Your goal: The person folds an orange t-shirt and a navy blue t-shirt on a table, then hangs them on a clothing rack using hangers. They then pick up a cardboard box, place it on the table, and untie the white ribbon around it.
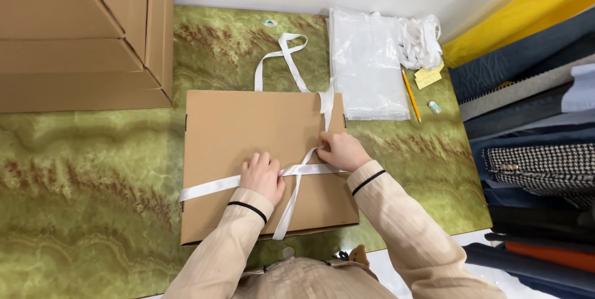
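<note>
Pressing one white ribbon (211, 185) flat on one cardboard box (248, 131), left hand (263, 177) open, right hand (339, 150) seemingly pinching it.

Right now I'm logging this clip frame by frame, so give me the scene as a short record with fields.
surface: green marbled table
main item: flat brown cardboard box, white ribbon crossed over its lid
left hand: pressed flat on the ribbon near the crossing
right hand: pinching the ribbon at the box's right edge
loose end: ribbon loop lying beyond the box
behind: stack of cardboard boxes, clear plastic bags, pencil, yellow note
right side: folded fabrics
</note>
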